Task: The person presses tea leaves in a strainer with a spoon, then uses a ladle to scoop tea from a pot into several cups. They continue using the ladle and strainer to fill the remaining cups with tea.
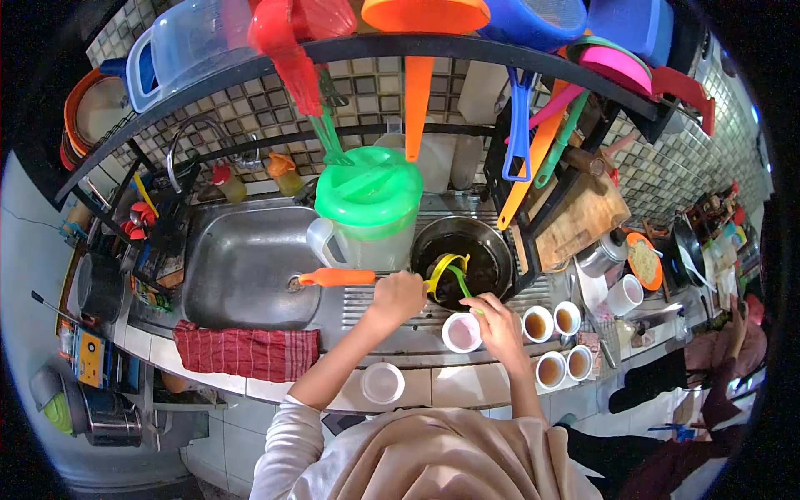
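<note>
My left hand [399,298] is closed around a yellow-rimmed strainer [432,286], whose orange handle sticks out to the left over the sink edge. The strainer's head sits over a steel pot [472,225] of dark liquid. Between the fingers of my right hand [496,327] is a green spoon [460,282], its tip reaching into the strainer. A white cup [462,332] stands just left of my right hand. To its right are several cups of brown liquid [537,323]. Another white cup [382,382] is on the tiled front edge.
A green-lidded pitcher [368,200] stands left of the pot, beside the steel sink [248,271]. A red checked cloth [246,353] lies along the sink's front. Utensils hang from a black rack [367,48] above. At the far right another person [725,350] stands near the counter.
</note>
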Tool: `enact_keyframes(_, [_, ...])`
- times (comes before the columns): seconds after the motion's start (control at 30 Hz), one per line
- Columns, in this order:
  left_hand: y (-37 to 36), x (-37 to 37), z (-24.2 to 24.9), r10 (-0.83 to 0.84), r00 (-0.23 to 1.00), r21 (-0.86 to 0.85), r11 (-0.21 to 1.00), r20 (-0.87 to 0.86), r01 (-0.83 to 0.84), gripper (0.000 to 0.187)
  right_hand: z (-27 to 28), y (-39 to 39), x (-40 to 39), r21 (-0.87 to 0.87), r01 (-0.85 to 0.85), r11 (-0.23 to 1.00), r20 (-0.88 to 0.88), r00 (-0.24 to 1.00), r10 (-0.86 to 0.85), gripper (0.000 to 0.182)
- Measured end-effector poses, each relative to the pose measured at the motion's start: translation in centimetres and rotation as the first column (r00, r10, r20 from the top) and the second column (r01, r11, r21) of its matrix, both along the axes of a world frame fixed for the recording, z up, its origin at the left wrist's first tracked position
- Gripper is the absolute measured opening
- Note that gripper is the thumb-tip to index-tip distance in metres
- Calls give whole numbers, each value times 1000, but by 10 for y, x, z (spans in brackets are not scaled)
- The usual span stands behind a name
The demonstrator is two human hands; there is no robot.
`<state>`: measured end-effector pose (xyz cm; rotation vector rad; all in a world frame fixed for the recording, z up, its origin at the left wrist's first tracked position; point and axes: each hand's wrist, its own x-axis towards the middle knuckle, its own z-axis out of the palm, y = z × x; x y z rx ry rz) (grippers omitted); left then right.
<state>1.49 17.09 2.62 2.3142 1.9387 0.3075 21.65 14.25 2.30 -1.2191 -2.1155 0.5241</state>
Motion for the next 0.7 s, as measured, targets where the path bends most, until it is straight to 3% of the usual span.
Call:
enact_keyframes(0.07, [1,2,1,-10,1000,6,1000,-16,10,29,0,-2,-3,5,26,1000,-145,989,-25,19])
enact_keyframes(0.2, [-1,5,7,1,999,5,1000,-36,-1,28,-7,-2,2,40,57,998,-36,998,-56,18])
enact_keyframes(0.3, [-3,4,2,-17,999,80,997,-48,21,28,-7,-2,1,-29,59,998,-120,991,-62,19])
enact_keyframes(0.4, [-4,6,2,5,996,117,993,-84,5,28,-10,-2,1,112,75,991,-76,995,-67,20])
enact_keyframes(0.5, [-6,6,5,25,998,213,977,-61,-11,29,-9,-2,2,9,73,997,-144,987,-71,20])
enact_keyframes(0.57, [-7,6,9,34,998,228,973,-52,-21,29,-12,-3,0,124,143,982,-140,982,-125,21])
enact_keyframes(0.7, [-11,5,11,55,998,206,977,16,-58,30,-10,-3,3,42,93,995,-177,980,-85,21])
